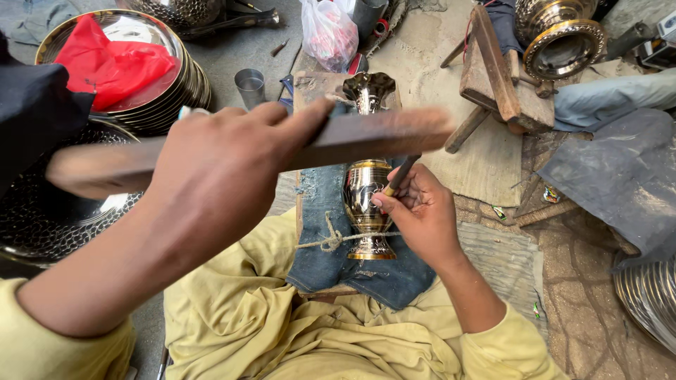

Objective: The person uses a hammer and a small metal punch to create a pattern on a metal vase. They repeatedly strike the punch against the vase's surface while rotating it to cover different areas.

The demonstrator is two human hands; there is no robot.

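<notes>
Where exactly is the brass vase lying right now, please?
In the head view, the brass vase lies mid-frame on denim cloth, tied with rope, beside the right hand.

The vase (366, 190) lies on a denim pad (320, 239) over a wooden block, tied down by a rope (331, 241), just left of the right hand (420, 214). The left hand (211, 176) hangs nearer the camera, holding a wooden bar (380, 135) above the vase. Stacked trays (169, 91) sit beyond the left hand; a wooden stool (496, 74) stands beyond the right hand
</notes>
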